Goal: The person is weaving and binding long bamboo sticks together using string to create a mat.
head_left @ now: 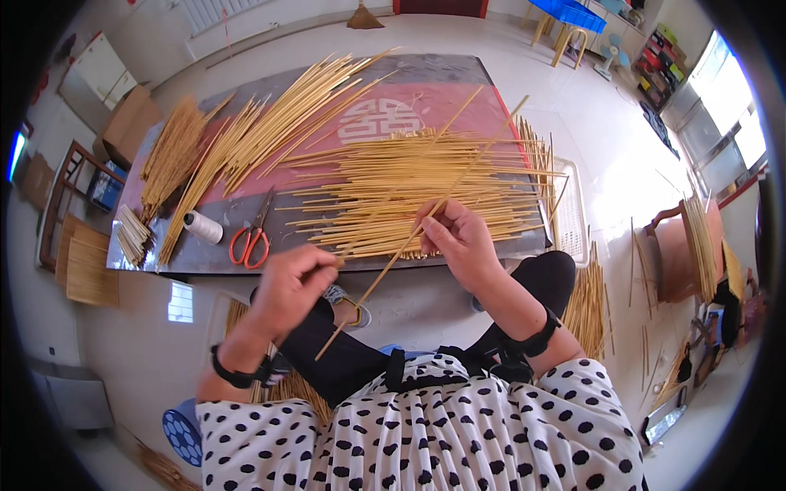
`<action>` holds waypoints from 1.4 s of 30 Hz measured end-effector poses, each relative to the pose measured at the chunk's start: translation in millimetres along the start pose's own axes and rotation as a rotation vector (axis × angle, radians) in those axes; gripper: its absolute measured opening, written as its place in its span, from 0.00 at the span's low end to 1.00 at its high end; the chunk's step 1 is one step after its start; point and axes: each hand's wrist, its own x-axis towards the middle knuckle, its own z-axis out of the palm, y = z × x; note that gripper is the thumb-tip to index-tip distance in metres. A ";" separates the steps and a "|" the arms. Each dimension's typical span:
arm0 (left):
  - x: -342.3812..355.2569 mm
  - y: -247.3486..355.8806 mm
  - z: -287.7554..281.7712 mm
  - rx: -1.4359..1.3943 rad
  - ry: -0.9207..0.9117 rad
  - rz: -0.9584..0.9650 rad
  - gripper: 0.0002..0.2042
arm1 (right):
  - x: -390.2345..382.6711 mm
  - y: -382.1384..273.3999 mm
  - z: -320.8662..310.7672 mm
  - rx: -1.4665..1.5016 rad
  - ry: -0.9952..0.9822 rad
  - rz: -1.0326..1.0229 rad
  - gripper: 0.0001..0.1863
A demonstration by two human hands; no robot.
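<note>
My right hand (pixel 458 237) pinches a long, thin straw stalk (pixel 360 307) between thumb and fingers. That stalk slants from far right down toward my lap. Lower and to the left, my left hand (pixel 295 286) is closed around a second thin stalk (pixel 372 219), which runs up and away, nearly alongside the first. Both hands are above the table's near edge. Just beyond them lies a wide pile of straw stalks (pixel 426 176), mostly laid crosswise. Orange-handled scissors (pixel 250 245) and a spool of white thread (pixel 203 227) lie on the table to the left of my hands.
Longer stalks (pixel 286 110) and a brushy bundle (pixel 173 151) cover the table's (pixel 442 74) left side. A white plastic basket (pixel 571 209) stands at its right edge. More stalks (pixel 588 307) stand beside my right leg. A blue patterned stool (pixel 182 432) is at lower left.
</note>
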 end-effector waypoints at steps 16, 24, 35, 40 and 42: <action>-1.7 19.9 63.5 -0.071 0.062 -0.084 0.04 | -30.7 34.2 -35.7 0.156 0.025 0.075 0.06; 10.3 41.8 24.2 -0.394 0.742 0.225 0.03 | -30.3 38.1 -35.4 0.172 0.054 0.094 0.06; -3.7 21.7 91.1 -0.288 0.374 0.288 0.08 | -31.2 27.1 -20.0 0.308 -0.032 0.115 0.07; -4.3 15.8 98.9 -0.231 0.180 0.330 0.10 | -26.7 29.5 -20.7 0.518 -0.001 0.134 0.07; -6.3 12.7 97.4 -0.137 0.097 0.272 0.12 | -21.7 30.2 -28.8 0.485 0.095 0.107 0.08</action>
